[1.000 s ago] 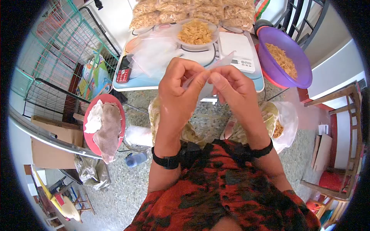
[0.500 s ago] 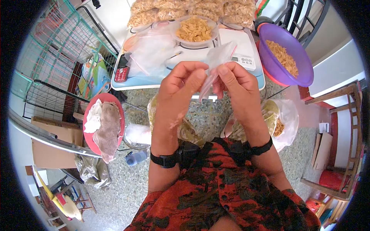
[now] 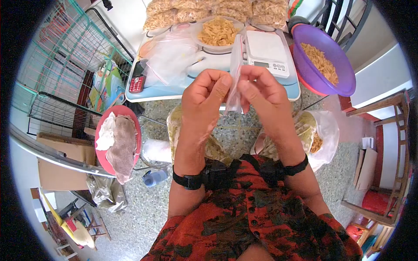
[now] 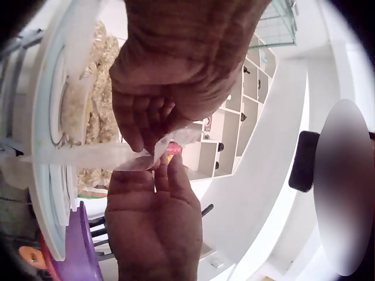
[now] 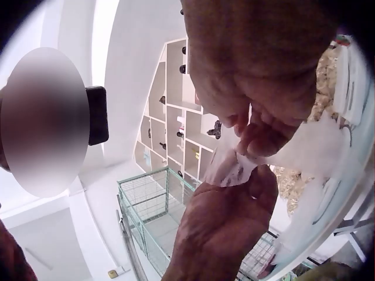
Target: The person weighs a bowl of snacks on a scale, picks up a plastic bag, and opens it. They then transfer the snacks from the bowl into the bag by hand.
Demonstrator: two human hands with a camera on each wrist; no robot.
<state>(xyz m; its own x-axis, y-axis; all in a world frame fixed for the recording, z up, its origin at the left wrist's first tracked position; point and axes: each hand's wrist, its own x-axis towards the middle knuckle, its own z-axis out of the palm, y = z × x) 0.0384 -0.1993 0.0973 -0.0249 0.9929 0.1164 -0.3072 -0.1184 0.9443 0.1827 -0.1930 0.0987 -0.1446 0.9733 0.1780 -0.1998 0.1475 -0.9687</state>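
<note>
Held upright between both hands is a thin, clear plastic bag (image 3: 235, 61), narrow and nearly edge-on in the head view. My left hand (image 3: 201, 98) pinches its left side between thumb and curled fingers. From the other side my right hand (image 3: 268, 95) pinches it with thumb and fingertips. The left wrist view shows the bag's crumpled film (image 4: 140, 159) between the fingertips of the two hands. Beyond the hands, on the table (image 3: 174, 92), are a bowl of yellowish dried flakes (image 3: 219, 31), a white digital scale (image 3: 266, 47) and a pile of empty clear bags (image 3: 170, 54).
Filled bags (image 3: 191, 13) line the table's back. A red phone (image 3: 137, 82) lies at its left corner. A purple basin (image 3: 337, 71) of flakes stands on the right. At the left are a red stool (image 3: 102, 152) with cloths and a wire cage (image 3: 52, 69).
The bag, bunched low between the fingers at first, has been raised and turned into a tall, narrow upright strip. The hands have moved slightly apart while keeping hold of it.
</note>
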